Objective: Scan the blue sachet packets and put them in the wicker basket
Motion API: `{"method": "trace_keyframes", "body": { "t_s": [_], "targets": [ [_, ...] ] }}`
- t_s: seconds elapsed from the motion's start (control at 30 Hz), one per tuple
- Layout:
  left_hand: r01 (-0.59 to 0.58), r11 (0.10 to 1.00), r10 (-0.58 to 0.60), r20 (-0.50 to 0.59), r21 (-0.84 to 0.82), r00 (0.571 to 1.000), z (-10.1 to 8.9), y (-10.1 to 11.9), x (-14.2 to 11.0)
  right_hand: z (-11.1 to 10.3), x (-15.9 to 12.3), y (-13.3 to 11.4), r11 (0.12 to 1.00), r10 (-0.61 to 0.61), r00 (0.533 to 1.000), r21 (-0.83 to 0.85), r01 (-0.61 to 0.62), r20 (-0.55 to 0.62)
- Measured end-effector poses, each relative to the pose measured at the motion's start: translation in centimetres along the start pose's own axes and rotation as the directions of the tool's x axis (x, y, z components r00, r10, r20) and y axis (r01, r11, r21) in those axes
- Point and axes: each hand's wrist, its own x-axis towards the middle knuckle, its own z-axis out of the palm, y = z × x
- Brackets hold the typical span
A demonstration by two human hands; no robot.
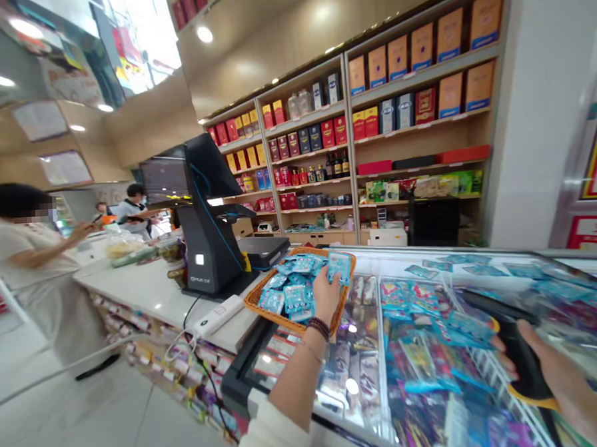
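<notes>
My left hand [328, 294] is closed on a small light-blue packet [341, 266], held upright over the right side of an orange-brown wicker basket [250, 298]. Inside the basket lies a heap of similar blue packets [296, 294]. My right hand [539, 364] is wrapped round the handle of a black and yellow barcode scanner [518, 345]. The scanner's head points up and left, above the glass-topped freezer [383, 352]. Bracelets circle my left wrist.
The basket rests at the freezer's left end, beside a white power strip [218, 318] with cables. A black checkout terminal [204, 242] stands on the white counter [154, 284]. A person [35, 264] is at the left. Shelves of boxed goods [319, 139] line the back wall.
</notes>
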Motion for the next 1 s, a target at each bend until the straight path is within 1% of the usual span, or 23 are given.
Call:
{"method": "trace_keyframes", "body": {
  "t_s": [0.03, 0.1, 0.2, 0.3, 0.37, 0.4, 0.47, 0.53, 0.6, 0.67, 0.7, 0.77, 0.83, 0.93, 1.0],
  "targets": [
    [-0.022, 0.998, 0.024, -0.024, 0.067, 0.999, -1.3, 0.0, 0.2, 0.0, -0.1, -0.1, 0.999, 0.02, 1.0, 0.04, -0.02, -0.003],
    [-0.054, 0.975, 0.063, -0.031, 0.215, 0.998, -3.7, -0.1, 0.4, 0.1, -0.5, -0.3, 0.993, 0.042, 0.999, 0.106, -0.041, -0.003],
    [-0.082, 0.895, 0.097, -0.012, 0.439, 0.995, -6.2, -0.3, 0.1, 0.3, -1.1, -0.7, 0.993, 0.021, 1.0, 0.117, -0.021, -0.003],
    [-0.092, 0.804, 0.134, -0.028, 0.588, 0.991, -7.2, -0.4, -0.6, 0.3, -1.3, -0.8, 0.995, 0.011, 1.0, 0.097, -0.009, -0.021],
    [-0.129, 0.78, 0.174, -0.016, 0.612, 0.985, -6.9, -0.2, -1.3, 0.2, -1.4, -0.8, 0.995, 0.01, 1.0, 0.096, -0.007, -0.027],
    [-0.161, 0.779, 0.199, 0.004, 0.606, 0.98, -6.5, -0.1, -1.7, 0.1, -1.4, -0.8, 0.995, 0.01, 1.0, 0.1, -0.008, -0.029],
    [-0.244, 0.785, 0.257, 0.059, 0.569, 0.965, -5.0, 0.3, -2.4, 0.0, -1.5, -0.9, 0.994, 0.0, 1.0, 0.112, 0.003, -0.03],
    [-0.336, 0.791, 0.314, 0.131, 0.512, 0.94, -2.7, 0.8, -3.4, -0.1, -1.6, -1.1, 0.992, -0.025, 0.999, 0.127, 0.028, -0.023],
    [-0.423, 0.795, 0.36, 0.222, 0.435, 0.906, 0.2, 1.2, -4.5, -0.2, -1.6, -1.3, 0.988, -0.036, 0.999, 0.152, 0.034, 0.006],
    [-0.484, 0.808, 0.383, 0.323, 0.337, 0.865, 3.5, 1.6, -5.8, -0.3, -1.4, -1.3, 0.987, -0.025, 0.999, 0.161, 0.021, 0.023],
    [-0.496, 0.821, 0.384, 0.37, 0.283, 0.846, 5.2, 1.8, -6.5, -0.4, -1.3, -1.3, 0.986, -0.024, 1.0, 0.164, 0.024, -0.002],
    [-0.475, 0.86, 0.357, 0.447, 0.186, 0.82, 8.7, 2.0, -8.0, -0.6, -1.1, -1.3, 0.986, -0.041, 0.999, 0.162, 0.041, -0.002],
    [-0.405, 0.906, 0.298, 0.499, 0.12, 0.814, 12.1, 2.0, -9.6, -0.8, -0.8, -1.2, 0.985, -0.061, 0.998, 0.16, 0.06, -0.003],
    [-0.286, 0.953, 0.193, 0.53, 0.1, 0.826, 16.1, 2.1, -11.7, -1.1, -0.5, -1.1, 0.987, -0.075, 0.997, 0.141, 0.074, 0.001],
    [-0.23, 0.963, 0.124, 0.523, 0.144, 0.843, 18.1, 2.2, -12.7, -1.3, -0.3, -1.0, 0.987, -0.085, 0.996, 0.139, 0.084, 0.004]
  ]
}}
